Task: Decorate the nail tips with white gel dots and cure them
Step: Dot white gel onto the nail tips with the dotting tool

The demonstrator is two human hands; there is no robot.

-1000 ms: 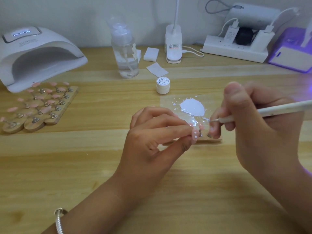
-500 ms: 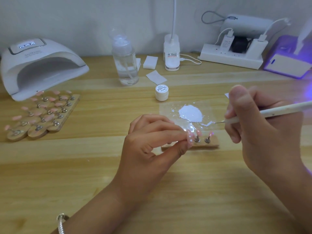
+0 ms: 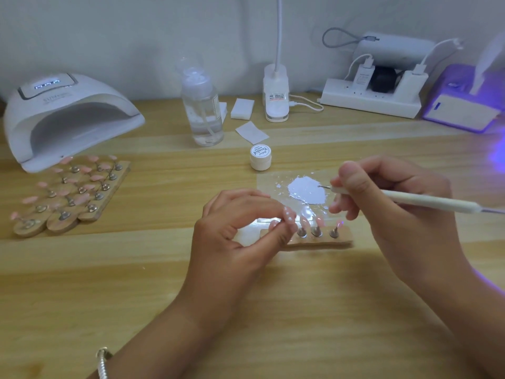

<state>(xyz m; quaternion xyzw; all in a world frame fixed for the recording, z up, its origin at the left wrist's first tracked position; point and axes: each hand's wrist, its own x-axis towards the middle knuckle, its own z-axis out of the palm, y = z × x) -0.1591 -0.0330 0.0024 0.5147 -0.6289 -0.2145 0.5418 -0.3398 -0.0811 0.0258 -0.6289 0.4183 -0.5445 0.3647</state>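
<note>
Nail tips (image 3: pixel 302 221): four showed on the near wooden strip (image 3: pixel 322 241), mid-table. Left hand (image 3: pixel 235 231) pinched the leftmost one, the dotted tip (image 3: pixel 289 216), between thumb and forefinger. Right hand (image 3: pixel 382 206) gripped one dotting pen (image 3: pixel 426 200), its point at the single white gel puddle (image 3: pixel 307 191) just behind the strip. Three more strips (image 3: pixel 71 198) sat far left, their tips too blurred to count. One jar (image 3: pixel 260 157), lid script roughly "Painted". One curing lamp (image 3: pixel 68 116), display lit, digits unreadable.

White gel puddle (image 3: pixel 306 190) on tan, wood-grained surface (image 3: pixel 109 283); pink nail tip (image 3: pixel 289 216) dotted white; white curing lamp (image 3: pixel 68 116), white jar (image 3: pixel 260 157), white-handled tool (image 3: pixel 426 200); purple box (image 3: pixel 464 110); silver bracelet (image 3: pixel 102 362).
</note>
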